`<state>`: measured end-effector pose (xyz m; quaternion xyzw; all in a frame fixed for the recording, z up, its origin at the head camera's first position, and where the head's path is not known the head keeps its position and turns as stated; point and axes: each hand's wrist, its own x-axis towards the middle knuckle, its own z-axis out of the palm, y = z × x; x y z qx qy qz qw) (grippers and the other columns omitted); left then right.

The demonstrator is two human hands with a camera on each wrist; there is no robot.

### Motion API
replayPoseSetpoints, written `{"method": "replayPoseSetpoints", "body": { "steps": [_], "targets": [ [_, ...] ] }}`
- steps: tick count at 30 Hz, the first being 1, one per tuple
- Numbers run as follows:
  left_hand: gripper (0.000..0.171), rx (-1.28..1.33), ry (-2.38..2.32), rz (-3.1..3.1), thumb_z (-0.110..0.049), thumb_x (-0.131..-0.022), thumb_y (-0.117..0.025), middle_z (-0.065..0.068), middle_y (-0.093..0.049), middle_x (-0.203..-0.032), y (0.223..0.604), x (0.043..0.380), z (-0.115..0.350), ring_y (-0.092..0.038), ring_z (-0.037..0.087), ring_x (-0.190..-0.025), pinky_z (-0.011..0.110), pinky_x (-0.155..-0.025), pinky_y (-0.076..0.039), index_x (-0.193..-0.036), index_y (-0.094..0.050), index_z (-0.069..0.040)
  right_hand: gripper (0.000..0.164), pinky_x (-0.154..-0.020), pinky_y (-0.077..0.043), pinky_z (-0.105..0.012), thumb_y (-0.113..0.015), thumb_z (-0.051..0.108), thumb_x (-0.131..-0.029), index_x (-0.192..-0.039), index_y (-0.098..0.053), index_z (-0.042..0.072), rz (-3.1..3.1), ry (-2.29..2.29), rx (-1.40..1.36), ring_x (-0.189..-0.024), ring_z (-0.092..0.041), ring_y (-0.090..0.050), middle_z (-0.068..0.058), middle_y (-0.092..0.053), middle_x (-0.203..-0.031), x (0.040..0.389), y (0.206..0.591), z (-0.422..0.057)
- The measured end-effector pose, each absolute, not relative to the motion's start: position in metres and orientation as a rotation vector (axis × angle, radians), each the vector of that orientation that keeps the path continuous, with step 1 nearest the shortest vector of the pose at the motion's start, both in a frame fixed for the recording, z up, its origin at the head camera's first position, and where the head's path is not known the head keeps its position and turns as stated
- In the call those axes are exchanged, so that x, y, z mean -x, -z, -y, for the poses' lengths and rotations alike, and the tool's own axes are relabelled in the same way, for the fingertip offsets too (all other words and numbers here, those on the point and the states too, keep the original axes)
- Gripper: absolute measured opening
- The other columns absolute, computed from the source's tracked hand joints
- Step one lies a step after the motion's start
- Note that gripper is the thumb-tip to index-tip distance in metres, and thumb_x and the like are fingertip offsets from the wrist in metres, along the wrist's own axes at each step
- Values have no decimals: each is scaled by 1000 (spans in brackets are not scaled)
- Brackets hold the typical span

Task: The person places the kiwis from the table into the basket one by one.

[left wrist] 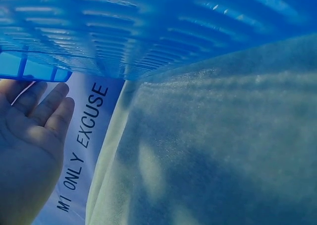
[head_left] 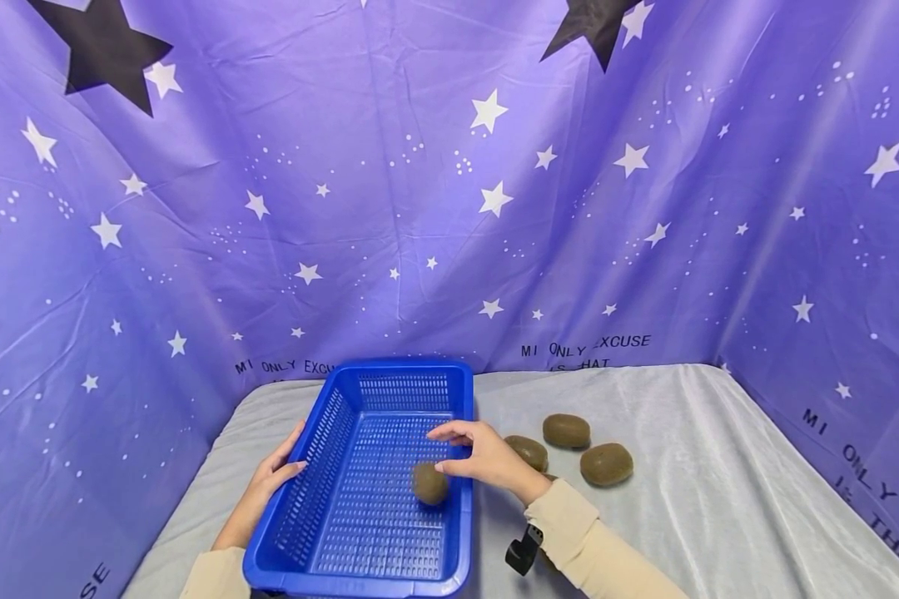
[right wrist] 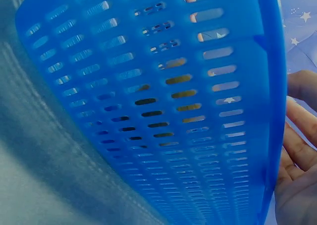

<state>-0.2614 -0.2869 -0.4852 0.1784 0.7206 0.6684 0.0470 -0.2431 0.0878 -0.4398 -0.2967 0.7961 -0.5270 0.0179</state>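
Note:
A brown kiwi (head_left: 429, 485) is inside the blue plastic basket (head_left: 378, 586), near its right wall. Just above it, my right hand (head_left: 487, 456) reaches over the right rim, its thumb tip overlapping the fruit's upper edge and the other fingers spread apart from it. Through the wall slots in the right wrist view, the same kiwi (right wrist: 152, 114) shows in pieces. My left hand (head_left: 270, 474) holds the basket's left rim, thumb over the edge and fingers outside. In the left wrist view, the fingers (left wrist: 52, 103) lie beneath the lip.
Several more kiwis, such as one at the back (head_left: 566, 430) and one farther right (head_left: 607, 464), lie on the grey cloth (head_left: 707, 499) right of the basket. My right forearm partly covers others. A purple star-patterned curtain (head_left: 419, 208) surrounds the table's back and sides.

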Motion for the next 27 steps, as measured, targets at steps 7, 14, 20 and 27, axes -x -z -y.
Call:
{"method": "replayPoseSetpoints", "body": {
  "steps": [7, 14, 20, 27],
  "targets": [
    [64, -578, -2047, -2181, -3, -96, -42, -15, -29, -144, 487, 262, 288, -47, -3, -116, 23, -86, -48, -150, -8, 0, 37, -96, -43, -46, -70, 5, -82, -117, -62, -2, -2479, 1654, 880, -109, -32, -56, -14, -62, -118, 231, 428, -90],
    [63, -640, -2054, -2143, -2, -97, -39, 2, -12, -156, 486, 262, 290, -42, -6, -120, 20, -90, -45, -149, -4, 2, 33, -96, -44, -38, -70, 10, -83, -116, -64, 4, -2514, 1668, 891, -109, -28, -57, -10, -64, -116, 233, 436, -104],
    [63, -638, -2067, -2125, -2, -97, -40, -13, -23, -149, 486, 261, 290, -43, -5, -120, 21, -89, -46, -149, -4, 2, 31, -94, -46, -38, -71, 17, -84, -113, -66, 8, -2528, 1708, 884, -107, -26, -58, -6, -66, -114, 233, 445, -126],
    [64, -583, -2049, -2118, -7, -99, -40, 11, -6, -157, 485, 259, 288, -44, -6, -118, 22, -88, -46, -151, -3, -3, 32, -94, -45, -43, -70, 15, -85, -114, -65, 3, -2531, 1690, 868, -108, -25, -59, -11, -65, -114, 225, 451, -152]
  ]
}}
